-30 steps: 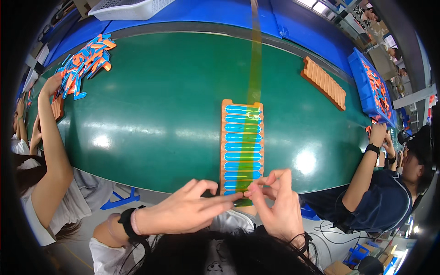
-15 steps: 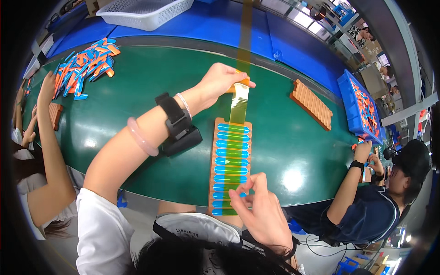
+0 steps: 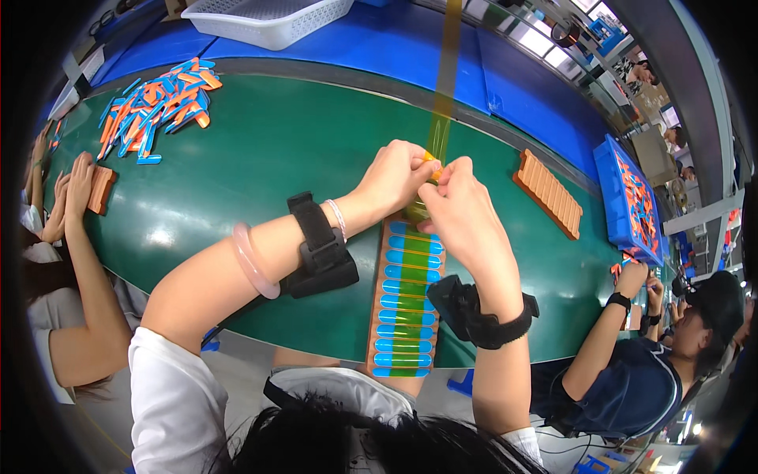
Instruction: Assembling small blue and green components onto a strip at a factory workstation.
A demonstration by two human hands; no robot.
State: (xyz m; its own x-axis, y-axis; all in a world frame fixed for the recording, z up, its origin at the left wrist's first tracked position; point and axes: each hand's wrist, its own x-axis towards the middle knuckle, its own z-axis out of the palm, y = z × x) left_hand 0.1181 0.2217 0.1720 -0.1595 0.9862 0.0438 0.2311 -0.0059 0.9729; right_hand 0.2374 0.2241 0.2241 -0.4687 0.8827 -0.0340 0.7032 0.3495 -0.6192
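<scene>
In the head view, the left hand [image 3: 392, 175] and the right hand [image 3: 456, 207] meet in the middle of the frame. Both pinch the yellow tape [image 3: 439, 118], which runs up to the top edge. Just below the hands, a long row of blue strips [image 3: 404, 304] lies on the green worktop [image 3: 260, 150]. A pile of blue and orange strips [image 3: 154, 107] sits at the upper left

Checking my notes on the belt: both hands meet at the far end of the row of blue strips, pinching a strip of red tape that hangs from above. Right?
Not quite: the head view shows translucent yellow tape, not red. Both the left hand and right hand do meet at the far end of the row of blue strips.
</scene>
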